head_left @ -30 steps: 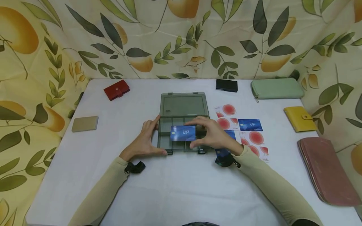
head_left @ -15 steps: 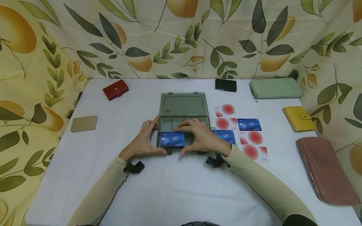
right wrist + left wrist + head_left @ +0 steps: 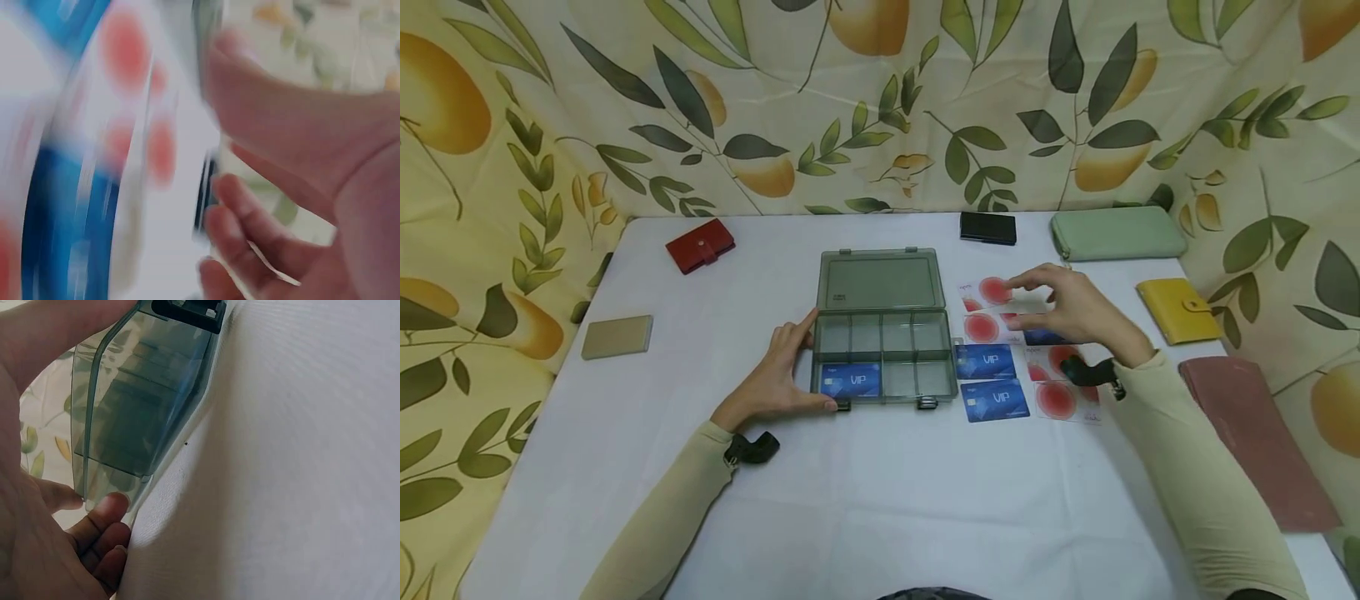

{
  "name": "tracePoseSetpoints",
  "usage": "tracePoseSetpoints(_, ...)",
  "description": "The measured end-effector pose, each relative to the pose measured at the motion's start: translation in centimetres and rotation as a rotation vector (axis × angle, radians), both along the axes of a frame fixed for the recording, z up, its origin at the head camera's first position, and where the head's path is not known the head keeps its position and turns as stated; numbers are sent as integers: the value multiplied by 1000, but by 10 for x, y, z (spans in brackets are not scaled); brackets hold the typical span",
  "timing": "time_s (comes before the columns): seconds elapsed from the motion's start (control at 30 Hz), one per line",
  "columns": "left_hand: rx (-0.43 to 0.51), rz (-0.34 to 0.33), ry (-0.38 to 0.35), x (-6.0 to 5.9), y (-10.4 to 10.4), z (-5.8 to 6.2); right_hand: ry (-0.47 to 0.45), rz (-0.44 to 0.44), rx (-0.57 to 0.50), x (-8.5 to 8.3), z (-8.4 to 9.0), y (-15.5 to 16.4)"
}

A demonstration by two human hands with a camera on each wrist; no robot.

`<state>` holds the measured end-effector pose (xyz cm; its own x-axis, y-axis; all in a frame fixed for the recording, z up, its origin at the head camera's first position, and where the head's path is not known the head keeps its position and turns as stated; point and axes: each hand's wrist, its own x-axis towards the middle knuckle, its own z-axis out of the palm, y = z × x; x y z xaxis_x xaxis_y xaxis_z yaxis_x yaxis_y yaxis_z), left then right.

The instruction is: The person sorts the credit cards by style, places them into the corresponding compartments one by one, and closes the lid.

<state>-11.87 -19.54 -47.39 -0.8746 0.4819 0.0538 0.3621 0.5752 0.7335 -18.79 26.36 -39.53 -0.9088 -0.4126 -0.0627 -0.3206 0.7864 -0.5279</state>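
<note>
Hands (image 3: 778, 375) flanking card box (image 3: 883, 354)

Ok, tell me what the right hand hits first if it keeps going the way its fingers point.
The right hand hovers with its fingers pointing left over the spread cards. Going straight on, it would probably first meet the white card with the red circle, then the open organizer box. Its height above the table is unclear.

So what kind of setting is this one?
Likely a staged tabletop recording set: a white-covered table, a leaf-and-fruit print cloth backdrop, and wallets, cards and a compartment box laid out neatly.
</note>
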Motion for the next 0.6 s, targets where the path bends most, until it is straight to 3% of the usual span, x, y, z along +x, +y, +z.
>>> tracePoseSetpoints(0.1, 5, 5, -1, 0, -2, 0, -108, -50, 92, -7, -4, 35)
tracePoseSetpoints(0.27, 6, 11, 5, 1, -4, -2, -173, -114, 174, -6, -18, 70)
tracePoseSetpoints(0.6, 15, 9, -17, -1, 0, -3, -204, -134, 148, -9, -33, 90)
